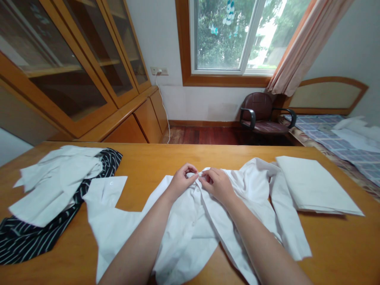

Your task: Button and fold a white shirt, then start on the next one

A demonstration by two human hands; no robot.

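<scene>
A white button-up shirt [184, 221] lies spread on the wooden table in front of me, sleeves out to both sides and its lower front parted. At the collar, my left hand [185, 178] pinches one front edge between thumb and fingers. Close beside it, my right hand [216, 183] pinches the other edge, fingers curled. The fingertips of both hands nearly meet over the shirt's upper placket. Whether a button is between them is too small to tell. Several small buttons run down the placket below my hands.
On the left lie crumpled white garments [59, 174] over a black-and-white striped cloth [38, 241]. A folded white cloth [317, 184] rests at the right of the wooden table [142, 154]. Beyond are a glass-door cabinet [118, 99], an armchair [258, 113] and a bed [341, 134].
</scene>
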